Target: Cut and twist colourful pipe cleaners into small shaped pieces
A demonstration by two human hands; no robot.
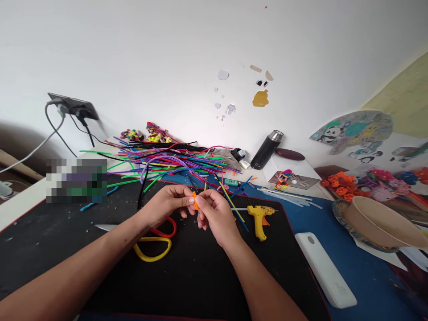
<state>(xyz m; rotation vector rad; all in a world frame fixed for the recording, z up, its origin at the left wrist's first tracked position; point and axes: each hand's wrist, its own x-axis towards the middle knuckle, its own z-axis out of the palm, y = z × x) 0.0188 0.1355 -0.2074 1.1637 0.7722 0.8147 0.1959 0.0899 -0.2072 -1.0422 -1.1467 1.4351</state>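
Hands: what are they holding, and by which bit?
A small orange piece, pinched between the fingertips of both hands: the left hand at its left side, the right hand at its right.

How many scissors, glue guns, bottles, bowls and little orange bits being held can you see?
Scissors: 1
Glue gun: 1
Bottle: 1
Bowl: 1
Orange piece: 1
Total: 5

Glue gun (259, 220), flask (266, 151) and bowl (377, 221) sit nearby.

No text, label or number is readable.
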